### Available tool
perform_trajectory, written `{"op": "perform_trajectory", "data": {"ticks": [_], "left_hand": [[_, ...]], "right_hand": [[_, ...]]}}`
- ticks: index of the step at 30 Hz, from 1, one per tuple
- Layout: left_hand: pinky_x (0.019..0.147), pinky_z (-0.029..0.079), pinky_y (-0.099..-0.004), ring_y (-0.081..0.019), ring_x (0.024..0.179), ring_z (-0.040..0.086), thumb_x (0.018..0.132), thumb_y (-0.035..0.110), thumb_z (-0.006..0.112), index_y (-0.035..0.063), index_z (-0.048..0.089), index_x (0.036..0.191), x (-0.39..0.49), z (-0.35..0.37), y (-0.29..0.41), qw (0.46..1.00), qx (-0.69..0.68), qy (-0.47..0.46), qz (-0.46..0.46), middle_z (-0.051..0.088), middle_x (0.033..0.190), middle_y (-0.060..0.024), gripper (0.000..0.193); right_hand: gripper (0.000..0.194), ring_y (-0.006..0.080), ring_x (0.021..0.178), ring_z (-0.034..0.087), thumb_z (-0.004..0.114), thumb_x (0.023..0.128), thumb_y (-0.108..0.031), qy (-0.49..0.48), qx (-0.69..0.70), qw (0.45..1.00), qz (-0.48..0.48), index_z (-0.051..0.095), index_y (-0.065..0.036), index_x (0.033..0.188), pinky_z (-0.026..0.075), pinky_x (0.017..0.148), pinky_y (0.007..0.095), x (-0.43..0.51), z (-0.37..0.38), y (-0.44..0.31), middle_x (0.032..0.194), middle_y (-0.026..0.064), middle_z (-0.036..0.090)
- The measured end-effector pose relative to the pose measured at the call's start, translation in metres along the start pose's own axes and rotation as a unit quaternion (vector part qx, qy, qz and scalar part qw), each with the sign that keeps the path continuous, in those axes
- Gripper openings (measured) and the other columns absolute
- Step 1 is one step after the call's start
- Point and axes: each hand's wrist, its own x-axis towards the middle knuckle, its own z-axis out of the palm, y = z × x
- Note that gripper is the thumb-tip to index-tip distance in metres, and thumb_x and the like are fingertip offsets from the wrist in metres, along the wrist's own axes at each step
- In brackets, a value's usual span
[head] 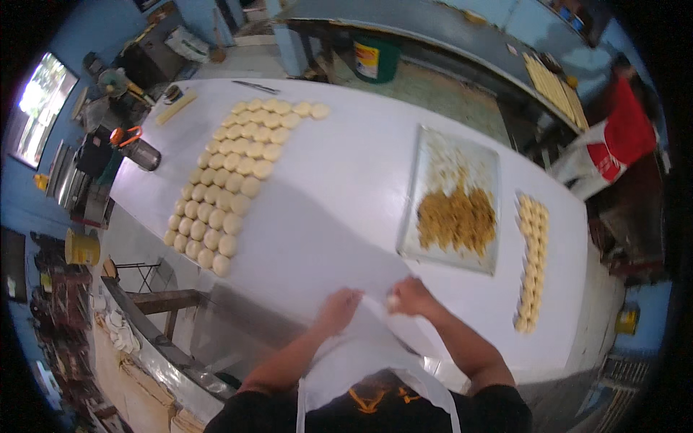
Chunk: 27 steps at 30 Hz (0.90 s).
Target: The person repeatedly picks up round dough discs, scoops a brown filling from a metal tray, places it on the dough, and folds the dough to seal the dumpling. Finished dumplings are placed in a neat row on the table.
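My left hand [342, 307] is at the near edge of the white table [335, 216], fingers curled; whether it holds anything is unclear. Close by on its right, my right hand [409, 297] is closed around a pale lump that looks like dough [393, 303]. A metal tray [409, 216] with a brown, shredded-looking filling [457, 219] lies beyond my right hand. Rows of round, pale dough pieces [233, 162] cover the table's left part. Smaller dough pieces [533, 260] form a narrow strip to the right of the tray.
A dark bottle with an orange lid [142, 153] and a pale bar [176, 107] are at the table's far left. Dark tongs or a similar tool [255, 86] lie at the far edge. A person in red and white [617, 138] stands beyond the right corner.
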Motion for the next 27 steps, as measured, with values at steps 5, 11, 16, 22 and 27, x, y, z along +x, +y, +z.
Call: {"op": "perform_trajectory", "data": {"ticks": [5, 11, 16, 22, 27], "left_hand": [[0.075, 0.053, -0.0403, -0.0295, 0.084, 0.067, 0.099, 0.022, 0.062, 0.0069, 0.072, 0.11, 0.0, -0.086, -0.029, 0.998, -0.067, 0.003, 0.004, 0.068, 0.093, -0.0153, 0.021], [0.074, 0.053, -0.0394, -0.0277, 0.084, 0.067, 0.099, 0.023, 0.063, 0.0048, 0.073, 0.11, 0.011, -0.176, -0.08, 0.997, -0.041, 0.071, -0.001, 0.068, 0.092, -0.0149, 0.023], [0.073, 0.051, -0.04, -0.0301, 0.078, 0.064, 0.097, 0.022, 0.065, 0.0071, 0.074, 0.112, 0.006, -0.22, -0.106, 0.99, -0.067, 0.103, -0.075, 0.067, 0.088, -0.0139, 0.023], [0.07, 0.05, -0.0388, -0.0265, 0.074, 0.063, 0.095, 0.022, 0.069, 0.0043, 0.074, 0.108, 0.012, -0.228, -0.106, 0.985, -0.1, 0.112, -0.087, 0.067, 0.084, -0.0134, 0.023], [0.069, 0.051, -0.0396, -0.0262, 0.075, 0.065, 0.095, 0.025, 0.069, 0.0027, 0.075, 0.097, 0.024, -0.211, -0.092, 0.994, -0.039, 0.072, -0.067, 0.069, 0.085, -0.0149, 0.023]], "right_hand": [[0.039, 0.0246, 0.093, 0.07, 0.077, 0.086, -0.022, 0.126, 0.467, 0.875, 0.024, 0.063, 0.001, 0.114, 0.058, 0.077, 0.0371, 0.069, -0.019, -0.07, 0.104, 0.016, 0.07], [0.047, 0.0158, 0.104, 0.064, 0.063, 0.101, -0.021, 0.293, 0.605, 0.737, -0.07, 0.051, 0.0, 0.142, 0.057, 0.086, 0.0315, 0.254, -0.161, -0.137, 0.124, 0.012, 0.063], [0.053, 0.0293, 0.123, 0.059, 0.07, 0.097, -0.021, 0.598, 0.157, 0.771, -0.153, 0.053, -0.007, 0.144, 0.052, 0.1, 0.0373, 0.354, -0.254, -0.164, 0.139, 0.0175, 0.056], [0.054, 0.0368, 0.127, 0.054, 0.08, 0.086, -0.032, 0.625, 0.082, 0.776, 0.012, 0.063, -0.008, 0.131, 0.047, 0.106, 0.0424, 0.396, -0.208, -0.159, 0.139, 0.0202, 0.057], [0.022, 0.036, 0.107, 0.063, 0.068, 0.093, -0.019, 0.538, 0.239, 0.808, -0.017, 0.069, -0.004, 0.109, 0.052, 0.093, 0.0434, 0.277, -0.102, -0.145, 0.11, 0.0167, 0.068]]}}
